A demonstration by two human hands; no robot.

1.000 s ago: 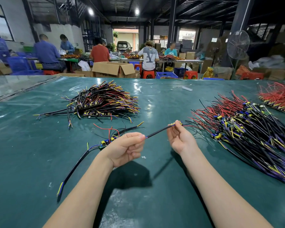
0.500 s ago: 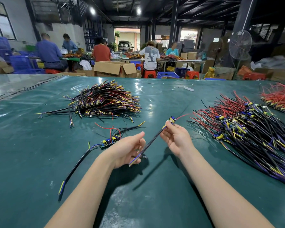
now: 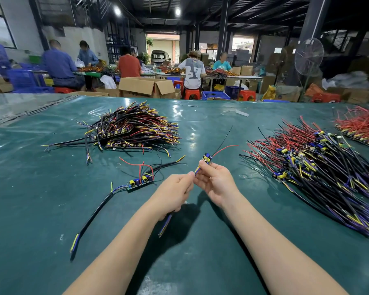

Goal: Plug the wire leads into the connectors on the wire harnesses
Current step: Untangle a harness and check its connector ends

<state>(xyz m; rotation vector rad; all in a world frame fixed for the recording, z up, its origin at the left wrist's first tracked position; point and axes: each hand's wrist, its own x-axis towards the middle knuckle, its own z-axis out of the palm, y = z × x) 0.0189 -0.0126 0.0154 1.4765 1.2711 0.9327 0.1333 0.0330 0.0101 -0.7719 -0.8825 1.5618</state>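
Observation:
Both hands meet above the middle of the green table. My left hand grips the black cable of a wire harness, and the cable's blue and yellow lead ends stick out below the fist. My right hand pinches the same harness just under its small board with blue and yellow parts. A red lead and a black lead rise from that board. Another harness with a green board lies on the table to the left.
A big heap of harnesses lies at the far left, another heap fills the right side, and a red-wired pile sits at the far right. Beyond the green table, people work among cardboard boxes.
The harness was drawn out of the right heap and turned from level to upright, its board end now on top. My hands came close together around it, and the left fist closed on the cable.

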